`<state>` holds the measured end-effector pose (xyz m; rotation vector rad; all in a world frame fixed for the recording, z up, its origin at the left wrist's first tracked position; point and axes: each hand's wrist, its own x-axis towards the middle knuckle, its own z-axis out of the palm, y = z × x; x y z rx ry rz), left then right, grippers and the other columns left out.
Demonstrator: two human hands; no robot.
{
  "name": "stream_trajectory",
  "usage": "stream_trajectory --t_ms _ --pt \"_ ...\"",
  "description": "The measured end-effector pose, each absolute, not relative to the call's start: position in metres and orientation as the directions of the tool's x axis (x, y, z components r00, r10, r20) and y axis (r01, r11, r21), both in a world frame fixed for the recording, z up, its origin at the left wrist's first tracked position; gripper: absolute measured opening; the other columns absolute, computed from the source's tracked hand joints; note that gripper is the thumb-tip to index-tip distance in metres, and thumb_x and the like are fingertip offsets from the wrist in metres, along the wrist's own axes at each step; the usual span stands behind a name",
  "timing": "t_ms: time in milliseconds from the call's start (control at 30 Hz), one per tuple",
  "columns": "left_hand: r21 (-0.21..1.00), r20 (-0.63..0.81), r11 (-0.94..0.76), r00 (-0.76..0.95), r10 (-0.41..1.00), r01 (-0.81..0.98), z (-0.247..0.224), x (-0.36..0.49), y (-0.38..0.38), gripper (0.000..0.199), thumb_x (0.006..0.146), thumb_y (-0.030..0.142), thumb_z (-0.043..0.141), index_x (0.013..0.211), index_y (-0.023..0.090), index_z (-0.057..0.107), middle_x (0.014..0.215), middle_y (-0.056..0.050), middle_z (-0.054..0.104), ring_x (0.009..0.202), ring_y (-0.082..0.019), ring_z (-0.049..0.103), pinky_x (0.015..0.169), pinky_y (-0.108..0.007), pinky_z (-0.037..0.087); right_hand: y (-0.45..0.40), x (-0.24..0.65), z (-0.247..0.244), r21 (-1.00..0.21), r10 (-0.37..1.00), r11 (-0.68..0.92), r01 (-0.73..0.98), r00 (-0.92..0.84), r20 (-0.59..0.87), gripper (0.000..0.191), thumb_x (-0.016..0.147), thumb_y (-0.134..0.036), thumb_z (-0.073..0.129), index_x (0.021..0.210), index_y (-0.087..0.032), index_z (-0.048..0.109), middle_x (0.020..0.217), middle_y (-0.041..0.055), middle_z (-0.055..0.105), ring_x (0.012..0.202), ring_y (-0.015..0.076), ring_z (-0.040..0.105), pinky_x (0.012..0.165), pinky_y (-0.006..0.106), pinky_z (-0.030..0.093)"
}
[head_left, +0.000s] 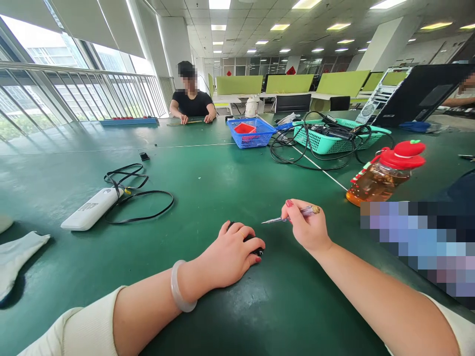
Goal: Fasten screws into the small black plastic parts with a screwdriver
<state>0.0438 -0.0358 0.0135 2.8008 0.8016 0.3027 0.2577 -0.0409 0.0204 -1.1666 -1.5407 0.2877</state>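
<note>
My left hand (pixel 234 252) lies curled over a small black computer mouse (pixel 259 252) on the green table, pressing it down; most of the mouse is hidden under my palm and fingers. My right hand (pixel 307 225), just to the right, grips a slim screwdriver (pixel 273 220) by its patterned handle between thumb and fingers. The metal tip points left, a little above the tabletop and beyond the mouse, and does not touch it.
A white power bank (pixel 91 210) with a looped black cable (pixel 163 193) lies left. Further back are a blue basket (pixel 254 136) and a teal basket (pixel 322 141) of cables. A red-lidded bottle (pixel 386 173) stands right. A person (pixel 193 101) sits across the table.
</note>
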Motion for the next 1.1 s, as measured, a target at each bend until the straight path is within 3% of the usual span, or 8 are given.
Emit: stream_trajectory --t_ms 333,467,567,733,867,1000,1100 --pt "0.260 0.075 -0.652 0.658 0.749 0.712 0.026 -0.044 -0.060 0.022 0.096 0.028 0.043 0.106 0.031 0.063 0.105 -0.004 0.060 0.102 -0.023 0.055 0.098 -0.043 0.046 -0.041 0.257 0.018 -0.702 0.794 0.483 0.523 0.077 0.603 0.052 0.096 -0.046 0.042 0.052 -0.020 0.051 0.047 -0.0020 0.041 0.046 0.0115 0.040 0.047 0.026 0.032" --pt "0.220 0.100 -0.503 0.493 0.864 0.836 0.019 -0.117 -0.066 0.026 0.095 0.039 0.042 0.108 0.034 0.064 0.108 -0.003 0.063 0.106 -0.024 0.057 0.094 -0.040 0.050 -0.040 0.256 0.017 -0.698 0.793 0.495 0.517 0.060 0.606 0.050 0.096 -0.043 0.042 0.053 -0.020 0.051 0.047 -0.0025 0.041 0.046 0.0114 0.040 0.048 0.025 0.032" --pt "0.198 0.151 -0.371 0.346 0.926 0.907 0.010 -0.174 -0.066 0.028 0.093 0.045 0.044 0.111 0.035 0.063 0.111 -0.002 0.065 0.109 -0.027 0.059 0.095 -0.045 0.050 -0.039 0.255 0.017 -0.704 0.799 0.496 0.509 0.049 0.599 0.049 0.096 -0.041 0.043 0.053 -0.020 0.050 0.048 -0.0026 0.041 0.046 0.0114 0.039 0.048 0.025 0.032" --pt "0.207 0.230 -0.251 0.202 0.952 0.946 0.002 -0.243 -0.061 0.019 0.093 0.044 0.044 0.106 0.047 0.057 0.103 0.011 0.069 0.102 -0.023 0.062 0.098 -0.049 0.047 -0.038 0.253 0.017 -0.706 0.808 0.484 0.517 0.045 0.587 0.049 0.096 -0.041 0.043 0.052 -0.020 0.049 0.048 -0.0030 0.039 0.045 0.0108 0.036 0.047 0.026 0.030" --pt "0.196 0.228 -0.213 0.167 0.959 0.957 -0.004 -0.274 -0.051 0.024 0.092 0.048 0.041 0.105 0.044 0.060 0.103 0.010 0.071 0.101 -0.024 0.063 0.096 -0.047 0.046 -0.039 0.254 0.016 -0.710 0.814 0.475 0.521 0.047 0.579 0.049 0.095 -0.043 0.043 0.052 -0.020 0.049 0.047 -0.0030 0.039 0.045 0.0109 0.037 0.047 0.026 0.029" --pt "0.081 0.167 -0.188 0.172 0.971 0.979 -0.007 -0.290 -0.044 0.036 0.087 0.052 0.043 0.109 0.034 0.065 0.119 0.003 0.070 0.110 -0.026 0.063 0.099 -0.041 0.046 -0.039 0.255 0.015 -0.732 0.828 0.456 0.505 0.059 0.557 0.050 0.095 -0.045 0.043 0.053 -0.020 0.049 0.048 -0.0027 0.039 0.046 0.0107 0.036 0.048 0.026 0.029" --pt "0.018 0.366 -0.108 0.094 0.926 0.994 -0.007 -0.292 -0.049 0.040 0.086 0.051 0.041 0.114 0.031 0.063 0.121 0.003 0.069 0.114 -0.023 0.062 0.098 -0.032 0.047 -0.038 0.256 0.012 -0.776 0.851 0.424 0.466 0.088 0.518 0.051 0.094 -0.048 0.043 0.053 -0.020 0.050 0.049 -0.0021 0.039 0.047 0.0113 0.037 0.048 0.026 0.030"
